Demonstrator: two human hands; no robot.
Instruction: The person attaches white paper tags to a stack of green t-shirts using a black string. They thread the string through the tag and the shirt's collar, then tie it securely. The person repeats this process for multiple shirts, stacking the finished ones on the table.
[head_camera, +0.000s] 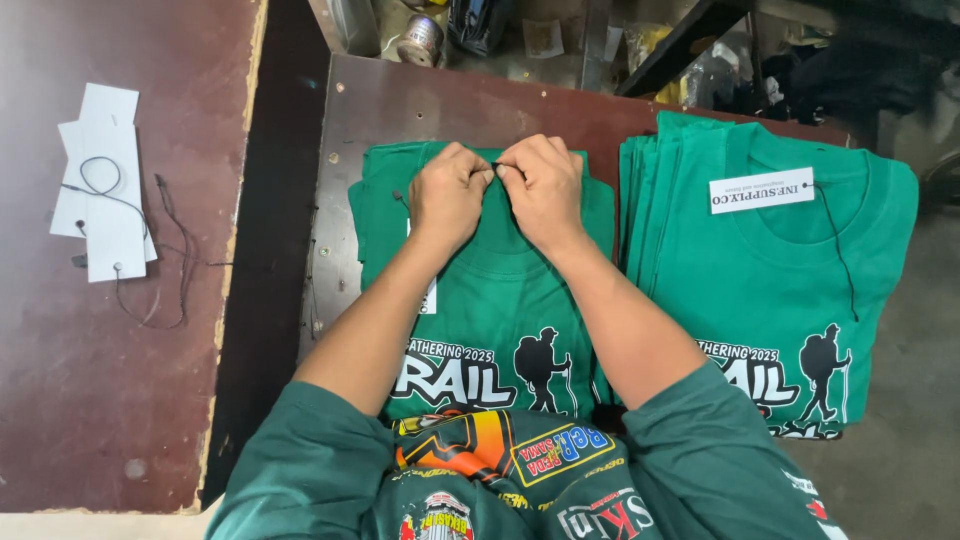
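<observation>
A folded green T-shirt (480, 300) with a white-and-black hiker print lies on the brown table (400, 105) in front of me. My left hand (448, 195) and my right hand (543, 190) meet at its collar, fingers pinched together on a thin black string at the neck. A white tag (430, 292) peeks out beside my left forearm, mostly hidden by it.
To the right lies a stack of folded green T-shirts (770, 270) with a white paper tag (761, 189) on a black string on top. On the left table (120, 380), white paper tags (105, 185) with black strings lie loose. Clutter and a spool (424, 38) sit beyond the table.
</observation>
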